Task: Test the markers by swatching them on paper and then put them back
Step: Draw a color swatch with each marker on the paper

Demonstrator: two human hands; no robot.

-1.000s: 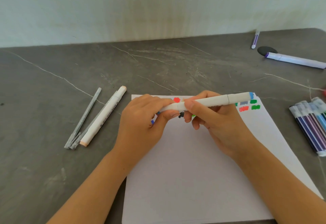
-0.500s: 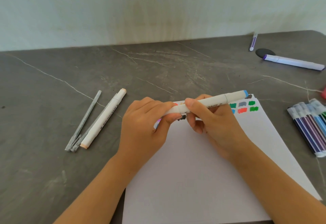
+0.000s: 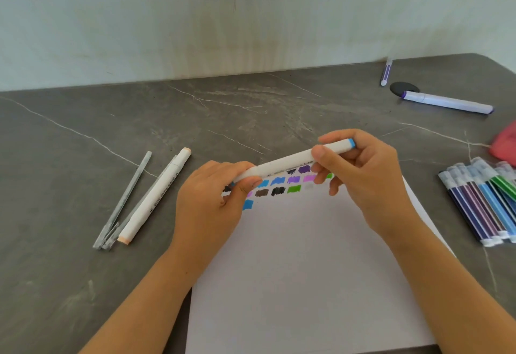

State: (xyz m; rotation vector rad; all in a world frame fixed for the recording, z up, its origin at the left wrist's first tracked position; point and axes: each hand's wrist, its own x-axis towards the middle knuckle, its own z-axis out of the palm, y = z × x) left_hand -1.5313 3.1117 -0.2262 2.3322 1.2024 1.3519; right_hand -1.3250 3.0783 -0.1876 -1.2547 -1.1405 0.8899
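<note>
A white marker with a blue end cap point(image 3: 287, 161) is held level above the white paper point(image 3: 301, 264). My left hand point(image 3: 212, 203) pinches its left end between thumb and fingers. My right hand point(image 3: 365, 172) grips its right end near the blue cap. Rows of colour swatches point(image 3: 282, 184) in blue, purple, black, brown and green show on the paper under the marker; my hands hide some of them.
Left of the paper lie a white marker with a peach cap point(image 3: 156, 196) and grey pens point(image 3: 122, 200). A pack of thin coloured markers point(image 3: 483, 203) sits at the right edge. A purple-capped marker point(image 3: 446, 101), a thin purple pen point(image 3: 386, 72), a black oval point(image 3: 403, 87) and something red point(image 3: 505, 144) lie far right.
My right hand slid right along the marker to its blue-capped end. More swatches now show beneath the marker. My left hand kept its hold on the left end.
</note>
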